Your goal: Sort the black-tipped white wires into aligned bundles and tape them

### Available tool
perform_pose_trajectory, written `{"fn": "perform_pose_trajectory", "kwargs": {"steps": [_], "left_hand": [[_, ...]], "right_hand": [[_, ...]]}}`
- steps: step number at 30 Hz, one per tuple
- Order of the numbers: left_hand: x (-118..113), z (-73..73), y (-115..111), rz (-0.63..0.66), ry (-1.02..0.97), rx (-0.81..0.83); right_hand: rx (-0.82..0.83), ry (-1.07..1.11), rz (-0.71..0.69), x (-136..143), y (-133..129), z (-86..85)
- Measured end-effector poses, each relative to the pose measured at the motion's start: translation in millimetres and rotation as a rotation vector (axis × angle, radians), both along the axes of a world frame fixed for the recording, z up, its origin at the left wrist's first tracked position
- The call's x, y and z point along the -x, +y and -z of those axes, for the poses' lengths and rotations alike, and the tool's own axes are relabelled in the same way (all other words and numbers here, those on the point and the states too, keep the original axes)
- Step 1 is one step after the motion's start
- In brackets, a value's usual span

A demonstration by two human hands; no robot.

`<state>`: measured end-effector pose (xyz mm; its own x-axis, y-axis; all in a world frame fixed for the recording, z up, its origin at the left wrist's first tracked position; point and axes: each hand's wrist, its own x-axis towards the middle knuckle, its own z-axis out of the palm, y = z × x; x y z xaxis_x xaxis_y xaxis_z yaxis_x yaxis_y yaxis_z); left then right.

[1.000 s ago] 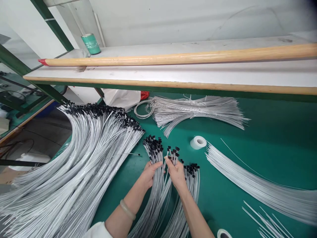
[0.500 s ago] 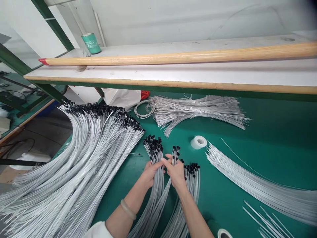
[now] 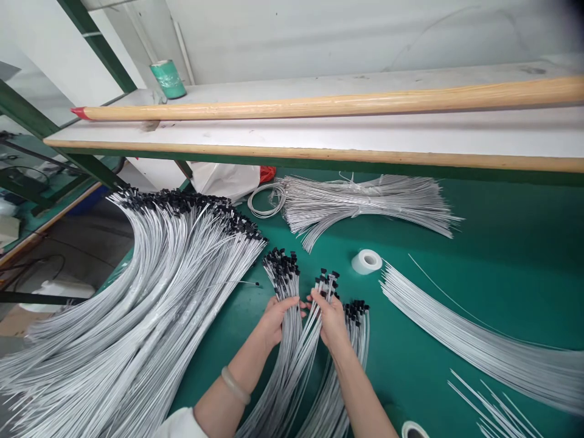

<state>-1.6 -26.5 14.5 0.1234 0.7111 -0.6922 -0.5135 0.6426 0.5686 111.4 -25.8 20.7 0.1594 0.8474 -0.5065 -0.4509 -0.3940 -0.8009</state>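
My left hand [image 3: 274, 319] is closed around a bundle of grey cables [image 3: 291, 331] topped with small black connectors. Just to its right, my right hand [image 3: 329, 316] grips a smaller bunch of cables [image 3: 314, 322], whose black ends stick up above the fingers. The lower parts of both bunches run together toward the bottom edge. Another bundle with black ends [image 3: 358, 331] lies on the green table, right of my right hand and partly behind that forearm.
A large heap of cables [image 3: 168, 292] covers the left side. Tied cables [image 3: 365, 204] lie at the back, near a white tape roll [image 3: 367, 261]. Loose cables [image 3: 465, 328] spread on the right. A shelf [image 3: 319, 137] holding a wooden pole [image 3: 319, 108] spans above.
My right hand has moved slightly right, away from my left hand, and the bunch in it looks thicker. My left hand has barely moved.
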Motion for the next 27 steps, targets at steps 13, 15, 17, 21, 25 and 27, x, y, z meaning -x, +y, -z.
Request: {"fn": "perform_pose_trajectory", "kwargs": {"steps": [13,15,17,21,25,27], "left_hand": [[-9.2,-10.7,0.7,-0.016,0.066,-0.073],[-9.8,-13.5,1.2,-0.007,0.109,-0.074],[-9.7,-14.0,1.1,0.007,0.098,-0.081],[-7.4,-8.2,-0.8,0.022,-0.011,-0.084],[-3.8,-3.6,-2.9,0.042,-0.038,-0.118],[-2.6,-4.2,-3.4,0.042,-0.044,-0.140]], "right_hand": [[-0.074,-0.449,-0.035,18.3,8.9,14.1],[-0.095,-0.472,-0.045,17.5,8.9,15.0],[-0.105,-0.456,-0.060,15.7,7.5,13.2],[-0.101,-0.386,-0.077,11.4,3.5,6.4],[-0.072,-0.321,-0.072,8.2,2.2,3.9],[-0.068,-0.305,-0.073,7.0,2.4,4.6]]}}
